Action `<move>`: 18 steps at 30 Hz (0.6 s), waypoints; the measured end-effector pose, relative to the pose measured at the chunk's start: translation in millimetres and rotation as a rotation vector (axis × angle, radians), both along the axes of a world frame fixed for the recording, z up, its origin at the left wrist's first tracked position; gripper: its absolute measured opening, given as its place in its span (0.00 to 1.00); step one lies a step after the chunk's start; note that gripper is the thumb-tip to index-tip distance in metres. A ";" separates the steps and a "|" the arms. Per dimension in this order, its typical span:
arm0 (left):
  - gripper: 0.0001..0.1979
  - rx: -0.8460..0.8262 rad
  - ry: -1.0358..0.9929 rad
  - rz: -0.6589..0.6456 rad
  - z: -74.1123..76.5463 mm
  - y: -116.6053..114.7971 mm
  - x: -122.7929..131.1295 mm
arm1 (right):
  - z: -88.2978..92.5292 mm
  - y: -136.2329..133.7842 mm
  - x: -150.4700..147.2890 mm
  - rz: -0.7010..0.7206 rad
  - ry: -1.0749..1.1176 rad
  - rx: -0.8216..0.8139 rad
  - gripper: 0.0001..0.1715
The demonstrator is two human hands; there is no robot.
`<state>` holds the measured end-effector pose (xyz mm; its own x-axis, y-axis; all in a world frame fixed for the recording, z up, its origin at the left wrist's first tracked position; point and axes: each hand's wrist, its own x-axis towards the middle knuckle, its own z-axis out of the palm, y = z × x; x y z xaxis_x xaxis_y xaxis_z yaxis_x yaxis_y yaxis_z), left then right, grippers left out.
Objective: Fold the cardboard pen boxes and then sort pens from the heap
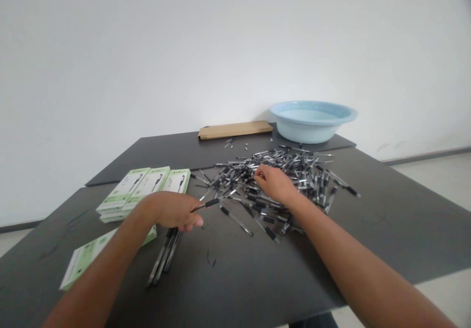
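My left hand [179, 210] grips a clear pen with a black grip [211, 203], its front end pointing right toward the pile. Below that hand several capped pens [162, 261] lie side by side on the dark table. Over the middle of a large heap of loose pens [257, 200], my right hand [274, 181] is closed, fingertips pinched together among the pens. Whatever sits between those fingertips is too small to make out. A green and white pen box [86, 259] lies partly behind my left forearm.
Stacked green and white pen boxes [147, 188] stand on the left. At the back are a flat brown cardboard piece [235, 129] and a light blue basin [312, 122] by the wall. Small pen tips [246, 147] lie scattered on the dark table [390, 220].
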<state>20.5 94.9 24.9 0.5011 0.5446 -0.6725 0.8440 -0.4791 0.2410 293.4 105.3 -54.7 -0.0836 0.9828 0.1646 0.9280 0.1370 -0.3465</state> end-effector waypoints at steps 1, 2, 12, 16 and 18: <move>0.13 0.000 -0.002 -0.002 -1.0 0.1 -0.1 | -2.9 -1.4 -8.4 0.015 -0.034 -0.026 0.12; 0.13 -0.001 -0.006 0.000 -1.7 0.0 -0.3 | -5.9 -2.4 -17.1 0.026 -0.056 -0.043 0.12; 0.14 0.037 -0.008 -0.021 0.8 -4.2 -0.3 | -21.2 1.2 -50.2 0.025 -0.206 -0.082 0.16; 0.12 0.028 -0.008 -0.031 0.1 -3.8 0.2 | -20.7 -0.1 -50.4 0.043 -0.229 -0.084 0.16; 0.13 0.026 -0.004 -0.041 0.1 -3.8 0.5 | -19.6 -0.8 -50.8 0.053 -0.238 -0.089 0.16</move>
<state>21.1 91.1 25.0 0.5261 0.5409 -0.6562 0.8226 -0.5195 0.2312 242.6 104.5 -74.3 -0.1611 0.9858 0.0476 0.9772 0.1661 -0.1325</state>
